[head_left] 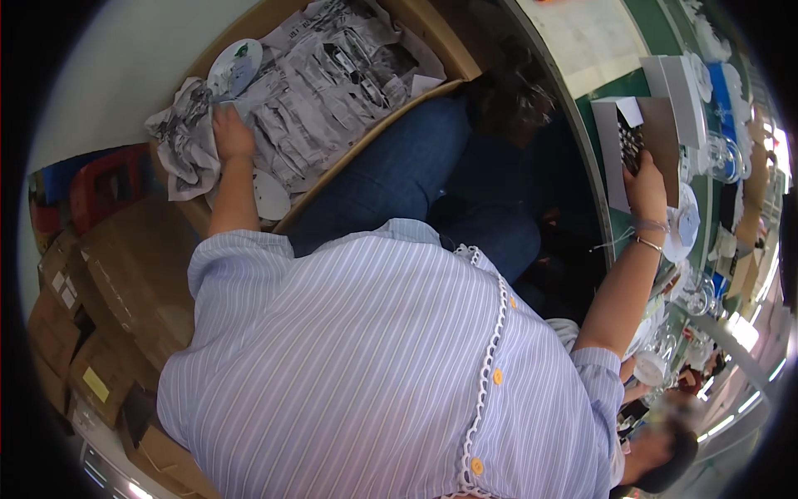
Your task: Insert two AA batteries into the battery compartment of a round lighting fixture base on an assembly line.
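My left hand reaches into a large cardboard box, its fingers closed beside crumpled newspaper. Something pale and clear shows at the fingertips, too little to name. A round white disc with a green print lies just beyond them, and another white disc is by my wrist. Newspaper-wrapped pieces lie in rows in this box. Off to the right, my right hand dips into a small white box of small dark, shiny pieces. Its fingers curl at them; what they grip is hidden.
A green-topped table with a metal edge runs along the right, bearing clear glassware and a pale sheet. Cardboard cartons and a red plastic stool-like thing stand at left. Another person is at lower right.
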The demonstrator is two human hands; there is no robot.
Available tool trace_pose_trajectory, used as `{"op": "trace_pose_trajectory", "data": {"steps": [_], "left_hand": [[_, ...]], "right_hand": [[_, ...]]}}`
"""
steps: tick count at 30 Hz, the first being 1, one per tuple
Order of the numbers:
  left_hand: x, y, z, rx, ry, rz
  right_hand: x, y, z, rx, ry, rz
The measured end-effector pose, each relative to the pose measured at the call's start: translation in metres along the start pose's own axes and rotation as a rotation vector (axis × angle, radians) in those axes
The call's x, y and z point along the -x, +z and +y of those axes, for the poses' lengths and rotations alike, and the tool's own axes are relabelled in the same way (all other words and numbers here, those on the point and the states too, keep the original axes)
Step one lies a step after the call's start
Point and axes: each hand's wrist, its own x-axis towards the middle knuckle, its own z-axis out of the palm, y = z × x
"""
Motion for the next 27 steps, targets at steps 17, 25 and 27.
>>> {"op": "trace_pose_trajectory", "data": {"steps": [17, 25, 27], "left_hand": [[-0.067, 0.01, -0.026, 0.162, 0.202, -0.429], [-0.091, -0.075, 0.034, 0.826, 0.227, 0.02], [-0.085, -0.098, 0.072, 1.133, 0.148, -0.071]], "right_hand": [[0.001, -0.004, 0.0, -0.009, -0.007, -0.045], [-0.001, -0.001, 0.007, 0.023, -0.048, -0.056], [-0.002, 0.002, 0.006, 0.049, -0.067, -0.048]]}}
